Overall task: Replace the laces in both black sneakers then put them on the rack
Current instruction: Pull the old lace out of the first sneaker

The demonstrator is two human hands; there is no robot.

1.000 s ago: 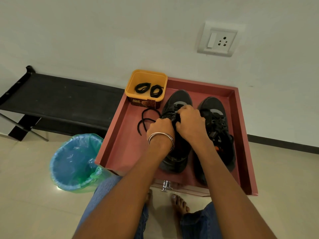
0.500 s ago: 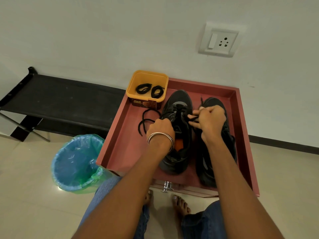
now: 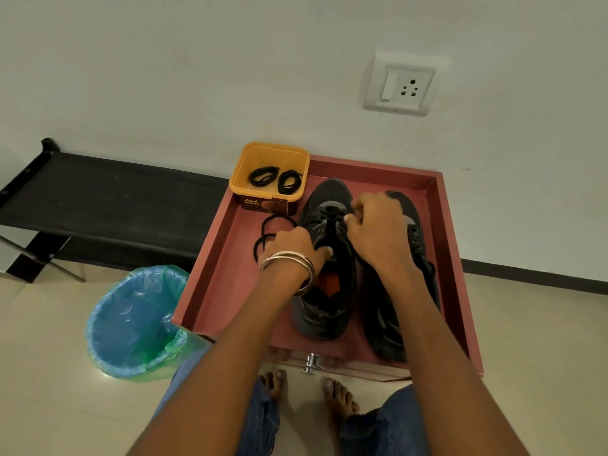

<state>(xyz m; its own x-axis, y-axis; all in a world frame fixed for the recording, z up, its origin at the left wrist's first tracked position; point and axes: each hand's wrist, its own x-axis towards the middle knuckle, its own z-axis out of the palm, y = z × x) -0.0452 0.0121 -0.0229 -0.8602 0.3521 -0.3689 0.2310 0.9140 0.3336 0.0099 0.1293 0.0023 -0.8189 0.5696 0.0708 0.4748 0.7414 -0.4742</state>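
the left black sneaker (image 3: 324, 258) lies in the red tray (image 3: 217, 274), toe toward the wall, with the right sneaker (image 3: 411, 232) just beside it. the right hand (image 3: 378, 232) pinches what seems to be its lace near the toe; the left hand (image 3: 292, 245) grips the sneaker's side. a loose black lace (image 3: 266, 235) lies left of the sneaker, the yellow tub (image 3: 269, 177) of coiled laces beyond it, and a blue bin (image 3: 135, 324) outside the tray.

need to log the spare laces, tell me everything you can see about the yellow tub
The yellow tub is a square, open-topped plastic container with rounded corners and a brown printed label on its front. It stands upright in the far left corner of the red tray, beside the toe of the left sneaker. Two coiled black laces lie inside. Neither hand touches it.
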